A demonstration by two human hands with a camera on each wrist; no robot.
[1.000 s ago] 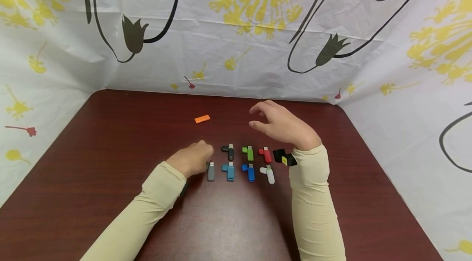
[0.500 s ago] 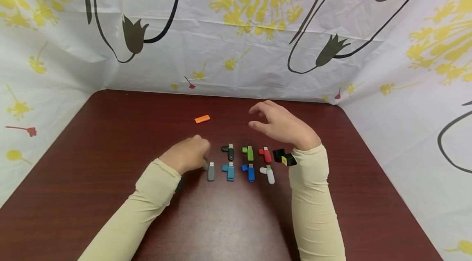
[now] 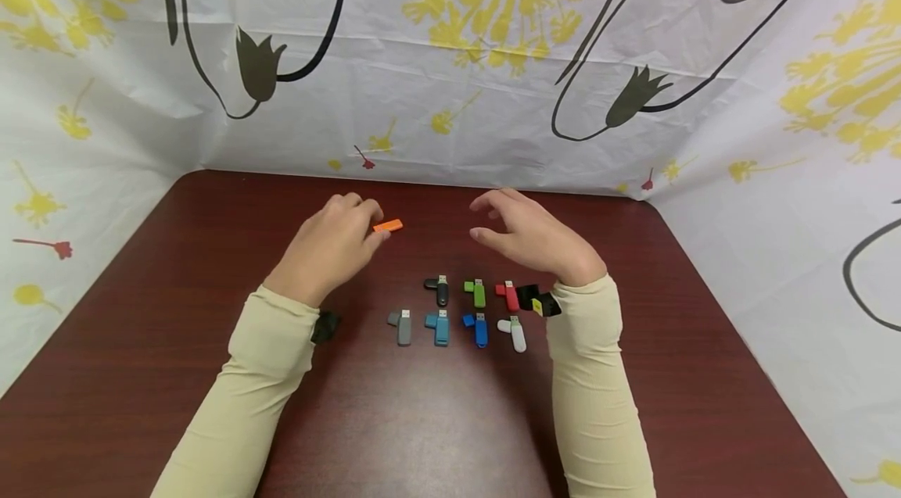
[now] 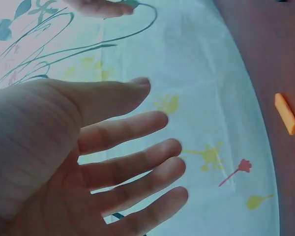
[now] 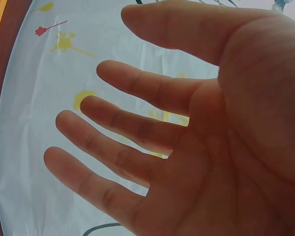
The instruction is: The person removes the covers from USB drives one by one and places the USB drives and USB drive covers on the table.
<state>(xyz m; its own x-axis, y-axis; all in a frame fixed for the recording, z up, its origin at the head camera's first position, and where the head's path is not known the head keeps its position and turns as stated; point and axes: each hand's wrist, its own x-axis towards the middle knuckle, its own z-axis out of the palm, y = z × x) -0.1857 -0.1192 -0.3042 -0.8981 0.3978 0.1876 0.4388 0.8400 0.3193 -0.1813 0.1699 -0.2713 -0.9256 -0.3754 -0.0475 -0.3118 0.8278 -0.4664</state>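
Note:
My left hand (image 3: 331,244) is over the table just left of a small orange stick (image 3: 389,225), its fingers spread and holding nothing. The left wrist view shows that orange stick (image 4: 285,114) apart from the fingertips. My right hand (image 3: 538,236) hovers behind the rows, fingers loosely bent and nothing in them. Uncapped USB flash drives lie in two rows, each with its cap at its left. The back row has a black (image 3: 442,291), a green (image 3: 479,294) and a red flash drive (image 3: 511,296). In front are a grey (image 3: 404,328), a teal (image 3: 441,328), a blue (image 3: 481,331) and a white one (image 3: 518,334).
The dark reddish-brown table (image 3: 394,420) ends at a white patterned cloth (image 3: 338,91) hanging behind it and at both sides. A black strap with a yellow mark (image 3: 545,304) sits at the right wrist, close to the red flash drive.
My left hand has left the grey cap, which now lies beside the grey flash drive, and moved back and left to near the orange stick, fingers spreading. The right hand has hardly moved.

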